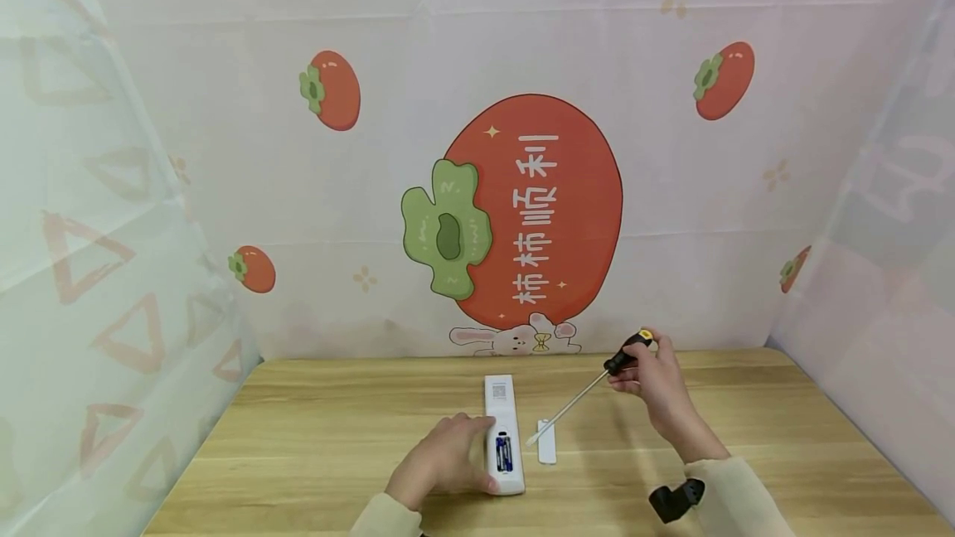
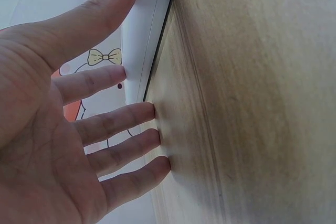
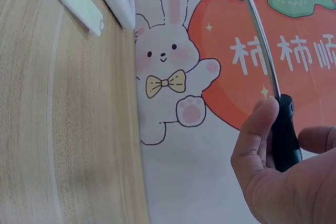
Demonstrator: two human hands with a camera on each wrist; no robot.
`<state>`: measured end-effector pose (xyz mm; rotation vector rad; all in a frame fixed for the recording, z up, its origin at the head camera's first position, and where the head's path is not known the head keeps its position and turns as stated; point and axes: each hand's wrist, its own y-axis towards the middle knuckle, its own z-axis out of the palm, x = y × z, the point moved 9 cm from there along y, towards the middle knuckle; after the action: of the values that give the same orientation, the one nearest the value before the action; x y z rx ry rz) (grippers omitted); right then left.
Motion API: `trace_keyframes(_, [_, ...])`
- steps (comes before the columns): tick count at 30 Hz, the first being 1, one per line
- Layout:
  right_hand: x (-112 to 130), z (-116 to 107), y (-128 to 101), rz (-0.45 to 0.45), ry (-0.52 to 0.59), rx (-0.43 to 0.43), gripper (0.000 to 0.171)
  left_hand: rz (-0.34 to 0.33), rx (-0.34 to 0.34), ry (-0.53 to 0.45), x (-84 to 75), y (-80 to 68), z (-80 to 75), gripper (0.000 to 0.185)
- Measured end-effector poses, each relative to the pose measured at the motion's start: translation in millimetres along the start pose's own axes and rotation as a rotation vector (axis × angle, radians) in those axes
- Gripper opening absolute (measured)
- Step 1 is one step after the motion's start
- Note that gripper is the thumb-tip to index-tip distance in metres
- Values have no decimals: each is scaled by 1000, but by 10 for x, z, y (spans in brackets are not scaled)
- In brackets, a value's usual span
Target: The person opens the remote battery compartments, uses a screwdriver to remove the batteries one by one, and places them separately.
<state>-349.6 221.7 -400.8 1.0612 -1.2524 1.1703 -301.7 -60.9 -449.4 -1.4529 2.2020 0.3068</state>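
Note:
A white remote control (image 1: 501, 404) lies back up on the table, its battery compartment bare with blue-and-silver batteries (image 1: 504, 454) inside. My left hand (image 1: 448, 454) is at its left side, thumb and index fingertip touching the edge; in the left wrist view the other fingers are extended, their tips at the tabletop. To the right of the remote lies its white battery cover (image 1: 548, 447). My right hand (image 1: 660, 384) grips a screwdriver (image 1: 618, 361) by its black-and-yellow handle. The metal shaft slants down leftward, overlapping the cover, with the tip between cover and remote.
The wooden table (image 1: 336, 404) ends at a pale backdrop (image 1: 358, 189) printed with persimmons and a rabbit. Pale printed sheets (image 1: 97, 189) also stand along both sides. A black device (image 1: 675, 500) is strapped at the right sleeve.

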Motion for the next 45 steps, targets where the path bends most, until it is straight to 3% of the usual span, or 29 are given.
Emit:
trace_keyframes(12, [-41, 2, 11, 26, 39, 14, 60, 9, -12, 12, -6, -1, -1, 85])
trace_keyframes(22, [-66, 19, 10, 6, -81, 15, 79, 17, -17, 18, -14, -5, -11, 84])
trace_keyframes(29, [-56, 57, 11, -16, -97, 24, 79, 29, -25, 22, -15, -12, -8, 84])
trace_keyframes(39, [20, 153, -28, -98, -108, 39, 75, 20, -13, 26, -6, -1, -2, 85])
trace_keyframes(45, [107, 260, -77, -202, -169, 48, 73, 7, -1, 16, -4, 7, -3, 84])
